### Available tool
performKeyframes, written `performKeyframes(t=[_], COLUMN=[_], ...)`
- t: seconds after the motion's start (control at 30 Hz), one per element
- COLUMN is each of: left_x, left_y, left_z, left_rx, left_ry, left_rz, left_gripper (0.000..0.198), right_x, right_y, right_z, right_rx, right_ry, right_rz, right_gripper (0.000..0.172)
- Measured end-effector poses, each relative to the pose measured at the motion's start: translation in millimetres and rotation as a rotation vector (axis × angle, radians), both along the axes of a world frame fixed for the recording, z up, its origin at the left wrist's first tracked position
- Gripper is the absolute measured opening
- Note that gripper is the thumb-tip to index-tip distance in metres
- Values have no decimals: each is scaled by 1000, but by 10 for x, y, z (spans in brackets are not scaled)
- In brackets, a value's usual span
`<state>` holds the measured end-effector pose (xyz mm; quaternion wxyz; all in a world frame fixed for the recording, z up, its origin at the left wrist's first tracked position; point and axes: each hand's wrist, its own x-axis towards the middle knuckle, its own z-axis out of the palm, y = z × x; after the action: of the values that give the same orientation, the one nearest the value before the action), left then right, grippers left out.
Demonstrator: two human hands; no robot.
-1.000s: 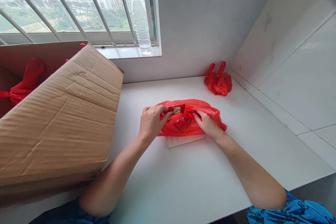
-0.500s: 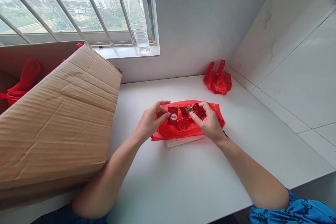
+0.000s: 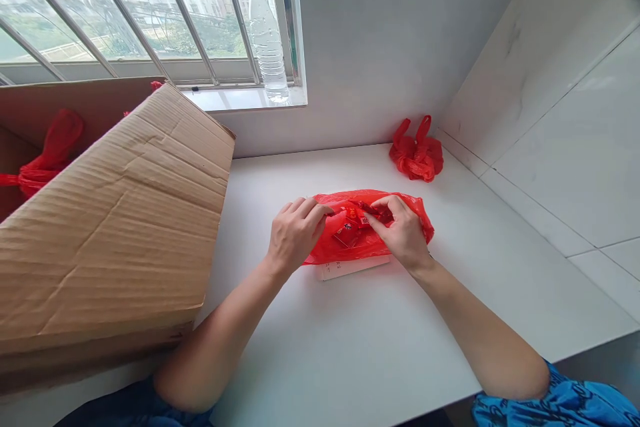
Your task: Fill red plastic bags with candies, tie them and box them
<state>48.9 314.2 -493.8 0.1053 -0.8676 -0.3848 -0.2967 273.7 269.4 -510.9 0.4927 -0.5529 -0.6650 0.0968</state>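
Note:
A red plastic bag [image 3: 327, 247] lies spread open on the white tabletop, with several small red packets [image 3: 347, 232] inside. At the bag's left side, my left hand [image 3: 299, 230] is closed in a pinch with its back turned up; what its fingertips hold is hidden. Opposite it, my right hand [image 3: 400, 230] reaches over the bag's right side, thumb and fingers pinched on a shiny dark red packet [image 3: 371, 207]. From under the bag's near edge sticks out a flat white box [image 3: 355, 269] with dark print.
A large open cardboard box [image 3: 120, 227] stands at left, with knotted red bags [image 3: 50, 153] inside. Another tied red bag [image 3: 417, 152] sits near the back wall. A clear water bottle [image 3: 267, 47] stands on the sill by the barred window.
My left hand has turned palm down, and the labelled red packet it held no longer shows. The packet in my right hand has tilted edge-on. The view has shifted slightly.

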Motion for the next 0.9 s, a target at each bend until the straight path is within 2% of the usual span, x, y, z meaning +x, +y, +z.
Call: performKeyframes(t=[0.13,0.2,0.33,0.47,0.63,0.77,0.9], left_x=[15,7,-24,-73,-165,-231,-231], left_y=[-35,-45,-44,-125,-373,-494,-490], left_z=[-28,-12,71,228,477,585,566], left_rx=[-306,-404,-355,-295,-412,-544,-611], left_ry=[239,296,310,338,441,403,404], left_rz=[-119,-99,20,150,353,363,330], left_gripper=[13,18,27,19,25,17,18], right_x=[13,20,20,2,-14,7,-63], right_y=[8,6,0,-30,-159,-279,-280], right_z=[-29,-51,-82,-61,131,327,384], right_rx=[-67,-135,-203,-216,-188,-150,-208], right_ry=[23,21,13,-27,-108,-115,-167], right_rz=[82,115,107,103,102,115,201], right_gripper=[11,16,25,30,31,28,21])
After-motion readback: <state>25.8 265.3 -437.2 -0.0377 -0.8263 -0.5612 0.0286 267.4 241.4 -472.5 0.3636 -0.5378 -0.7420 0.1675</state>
